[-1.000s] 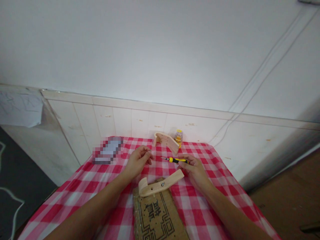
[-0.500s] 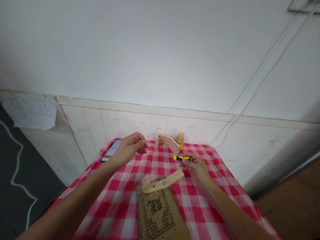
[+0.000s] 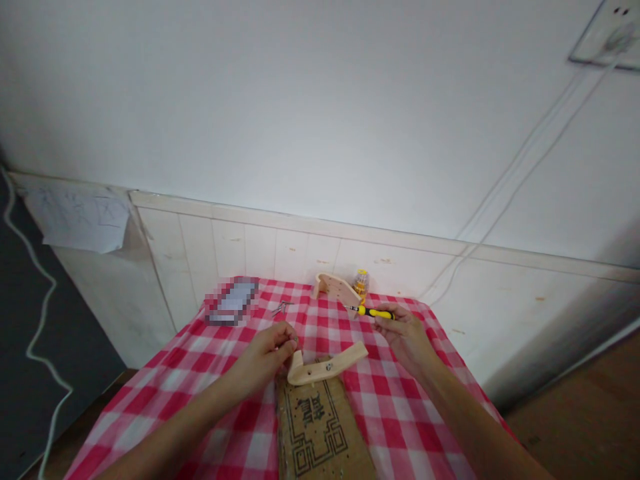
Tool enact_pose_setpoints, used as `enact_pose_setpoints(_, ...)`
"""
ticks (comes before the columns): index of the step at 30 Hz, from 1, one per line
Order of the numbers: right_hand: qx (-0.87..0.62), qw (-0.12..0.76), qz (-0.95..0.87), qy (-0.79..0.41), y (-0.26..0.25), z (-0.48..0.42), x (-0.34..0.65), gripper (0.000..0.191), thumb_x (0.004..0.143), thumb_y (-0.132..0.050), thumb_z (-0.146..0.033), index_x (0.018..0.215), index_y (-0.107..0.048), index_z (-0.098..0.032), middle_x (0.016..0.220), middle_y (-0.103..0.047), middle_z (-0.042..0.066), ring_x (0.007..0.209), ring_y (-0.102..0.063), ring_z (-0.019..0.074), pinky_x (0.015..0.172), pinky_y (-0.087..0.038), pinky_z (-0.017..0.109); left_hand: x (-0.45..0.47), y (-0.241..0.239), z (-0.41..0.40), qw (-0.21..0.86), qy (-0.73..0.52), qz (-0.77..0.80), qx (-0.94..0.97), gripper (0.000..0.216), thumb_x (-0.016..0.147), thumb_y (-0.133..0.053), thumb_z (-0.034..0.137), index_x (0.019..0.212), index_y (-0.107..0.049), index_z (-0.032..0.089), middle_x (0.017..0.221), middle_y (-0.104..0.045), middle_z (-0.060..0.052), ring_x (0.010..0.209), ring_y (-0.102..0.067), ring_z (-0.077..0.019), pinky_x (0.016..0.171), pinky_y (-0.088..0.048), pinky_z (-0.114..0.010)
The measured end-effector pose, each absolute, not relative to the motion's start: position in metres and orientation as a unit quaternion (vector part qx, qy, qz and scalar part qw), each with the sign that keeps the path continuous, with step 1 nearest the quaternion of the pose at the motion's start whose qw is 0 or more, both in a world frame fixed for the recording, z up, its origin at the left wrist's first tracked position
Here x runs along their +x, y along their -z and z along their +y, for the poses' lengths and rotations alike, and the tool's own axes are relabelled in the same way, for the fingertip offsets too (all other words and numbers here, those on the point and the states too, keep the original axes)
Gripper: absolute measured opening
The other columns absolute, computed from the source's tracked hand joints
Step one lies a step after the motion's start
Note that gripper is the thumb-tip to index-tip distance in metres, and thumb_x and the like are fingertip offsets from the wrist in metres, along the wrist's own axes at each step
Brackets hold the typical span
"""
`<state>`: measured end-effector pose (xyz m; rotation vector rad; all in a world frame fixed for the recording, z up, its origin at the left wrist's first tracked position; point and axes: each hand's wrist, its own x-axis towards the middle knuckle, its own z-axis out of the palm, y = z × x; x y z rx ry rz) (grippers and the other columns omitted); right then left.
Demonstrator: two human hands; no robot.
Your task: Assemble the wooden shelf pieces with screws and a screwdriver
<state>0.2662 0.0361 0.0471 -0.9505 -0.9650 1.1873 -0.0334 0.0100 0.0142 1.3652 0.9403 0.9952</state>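
A yellow and black screwdriver (image 3: 376,313) is gripped by my right hand (image 3: 404,331), its metal tip pointing left above the cloth. My left hand (image 3: 273,350) is closed in a pinch at the left end of a curved wooden piece (image 3: 320,371); whatever is between its fingertips is too small to make out. That wooden piece has holes along its face and rests on a flat brown board (image 3: 320,433) with dark printed patterns. Several small metal screws (image 3: 283,307) lie on the cloth beyond my left hand.
A red and white checked cloth (image 3: 200,407) covers the table. Against the wall stand a second curved wooden piece (image 3: 336,285) and a clear container with yellow parts (image 3: 361,283). A phone (image 3: 234,301) lies at the back left. White cables (image 3: 525,150) hang from a wall socket (image 3: 607,40).
My left hand has come back from the screws towards the near wooden piece. My right hand and the screwdriver have shifted slightly right. The view has tilted a little.
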Motion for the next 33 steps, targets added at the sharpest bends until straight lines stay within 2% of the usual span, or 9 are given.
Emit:
enact_pose_setpoints(6,-0.435,0.61,-0.419,-0.513,-0.071,0.033,0.277,0.034,0.049,-0.097,-0.021,0.077,-0.078,-0.021,0.073,-0.072,0.0,0.065,-0.063,0.0148,0.066,-0.054,0.031,-0.031,-0.01,0.01,0.567,-0.425,0.393,0.586,0.026,0.08,-0.066,0.044,0.078,-0.054,0.021,0.062,-0.057,0.005,0.055,-0.052,-0.0127,0.055,-0.039,-0.025)
enact_pose_setpoints(12,-0.438,0.582,-0.436,-0.529,-0.086,0.01,0.26,0.027,0.056,-0.097,-0.029,0.072,-0.079,-0.019,0.074,-0.071,0.002,0.064,-0.06,0.0138,0.064,-0.053,0.03,-0.028,-0.029,0.013,0.529,-0.481,0.385,0.584,0.022,0.077,-0.066,0.04,0.075,-0.054,0.021,0.063,-0.06,0.003,0.058,-0.054,-0.0137,0.058,-0.043,-0.026)
enact_pose_setpoints(14,-0.432,0.575,-0.437,-0.54,-0.086,0.003,0.245,0.028,0.057,-0.097,-0.029,0.076,-0.079,-0.019,0.077,-0.071,0.002,0.066,-0.061,0.0142,0.067,-0.053,0.03,-0.026,-0.039,0.014,0.515,-0.501,0.374,0.587,0.02,0.077,-0.066,0.037,0.086,-0.059,0.02,0.061,-0.059,0.004,0.059,-0.056,-0.0145,0.059,-0.044,-0.026)
enact_pose_setpoints(16,-0.423,0.572,-0.435,-0.552,-0.085,-0.001,0.23,0.03,0.058,-0.097,-0.031,0.08,-0.079,-0.02,0.077,-0.071,0.001,0.066,-0.061,0.0136,0.066,-0.053,0.029,-0.023,-0.047,0.014,0.503,-0.503,0.372,0.597,0.032,0.079,-0.064,0.037,0.106,-0.063,0.02,0.06,-0.058,0.006,0.057,-0.056,-0.0146,0.058,-0.044,-0.025)
enact_pose_setpoints(17,-0.419,0.571,-0.431,-0.56,-0.084,-0.002,0.224,0.031,0.059,-0.097,-0.031,0.081,-0.079,-0.02,0.077,-0.07,0.001,0.065,-0.061,0.0134,0.064,-0.052,0.029,-0.021,-0.05,0.014,0.498,-0.494,0.375,0.606,0.036,0.079,-0.063,0.038,0.111,-0.065,0.02,0.061,-0.058,0.006,0.056,-0.055,-0.0145,0.057,-0.043,-0.025)
enact_pose_setpoints(22,-0.401,0.574,-0.413,-0.582,-0.084,-0.001,0.206,0.029,0.057,-0.097,-0.028,0.076,-0.077,-0.019,0.071,-0.068,0.0,0.063,-0.06,0.0131,0.061,-0.049,0.026,-0.016,-0.057,0.013,0.466,-0.436,0.41,0.651,0.031,0.08,-0.059,0.044,0.089,-0.073,0.018,0.061,-0.057,0.002,0.052,-0.051,-0.0137,0.053,-0.038,-0.025)
enact_pose_setpoints(33,-0.398,0.591,-0.41,-0.569,-0.083,-0.003,0.203,0.032,0.056,-0.099,-0.03,0.076,-0.078,-0.017,0.069,-0.068,-0.001,0.062,-0.06,0.0111,0.06,-0.048,0.024,-0.015,-0.057,0.01,0.364,-0.482,0.42,0.678,0.023,0.087,-0.056,0.035,0.077,-0.068,0.018,0.063,-0.056,0.002,0.059,-0.05,-0.0142,0.056,-0.035,-0.023)
